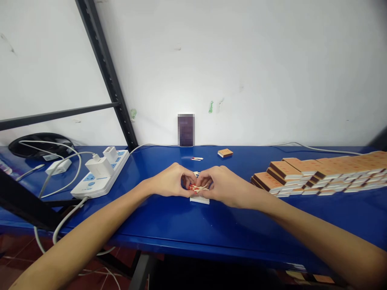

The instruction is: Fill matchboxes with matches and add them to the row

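Observation:
Between my two hands is a bunch of red-tipped matches [198, 188], above a small white matchbox tray [199, 199] on the blue table. My left hand [175, 180] has its fingers curled round the red-headed end. The fingers of my right hand [222, 186] close on the plain wooden end. More matches [196, 174] show just behind the fingers, partly covered by them. A few loose matches [197, 158] lie farther back on the table. Behind and to the right sits a single brown matchbox [225, 153].
Many brown matchboxes [320, 171] are stacked in rows on the right. A white power strip [102, 175] with plugged-in chargers and cables lies on the left, beside a black metal post [105, 68]. A dark blurred rectangle [186, 131] leans against the wall.

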Tool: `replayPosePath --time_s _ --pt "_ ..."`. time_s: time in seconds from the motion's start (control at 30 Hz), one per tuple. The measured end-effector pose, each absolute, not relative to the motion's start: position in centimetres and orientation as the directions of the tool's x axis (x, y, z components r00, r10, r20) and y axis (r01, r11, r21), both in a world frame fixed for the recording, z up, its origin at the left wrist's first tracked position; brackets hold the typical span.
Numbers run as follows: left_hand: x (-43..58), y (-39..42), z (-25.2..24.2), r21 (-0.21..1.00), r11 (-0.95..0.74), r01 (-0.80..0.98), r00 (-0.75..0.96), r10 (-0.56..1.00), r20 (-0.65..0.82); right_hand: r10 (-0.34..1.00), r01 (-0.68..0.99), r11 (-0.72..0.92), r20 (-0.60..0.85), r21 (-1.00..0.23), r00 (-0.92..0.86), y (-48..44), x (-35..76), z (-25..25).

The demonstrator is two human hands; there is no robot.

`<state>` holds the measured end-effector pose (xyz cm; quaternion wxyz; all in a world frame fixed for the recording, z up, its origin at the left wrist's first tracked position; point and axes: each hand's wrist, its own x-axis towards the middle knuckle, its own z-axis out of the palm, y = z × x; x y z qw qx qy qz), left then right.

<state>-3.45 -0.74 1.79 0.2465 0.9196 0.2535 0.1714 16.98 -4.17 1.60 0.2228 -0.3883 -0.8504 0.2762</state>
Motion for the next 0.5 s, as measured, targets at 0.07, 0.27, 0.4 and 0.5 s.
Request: replayPosePath --time_s 0.07,0.27,0.4,0.5 --pt "-3.4 -0.8 1.8 0.525 -0.761 0.381 0.821 0.540 0.188 0.782 0.528 0.539 0.157 -0.656 -0.604 -4.4 17.0 1.6" --pt "-3.6 -0.6 1.7 0.498 -0.780 0.379 0.823 0.530 0.203 0.802 0.550 0.514 0.143 -0.658 -0.579 -4.3 17.4 1.2" --pt "-4.0 -0.1 1.6 0.526 -0.761 0.380 0.824 0.537 0.182 0.804 0.579 0.536 0.163 -0.614 -0.572 -4.4 17.4 1.1" --pt "-4.3 0.3 1.4 0.561 -0.737 0.377 0.826 0.542 0.157 0.813 0.603 0.530 0.155 -0.597 -0.561 -4.5 17.4 1.1"
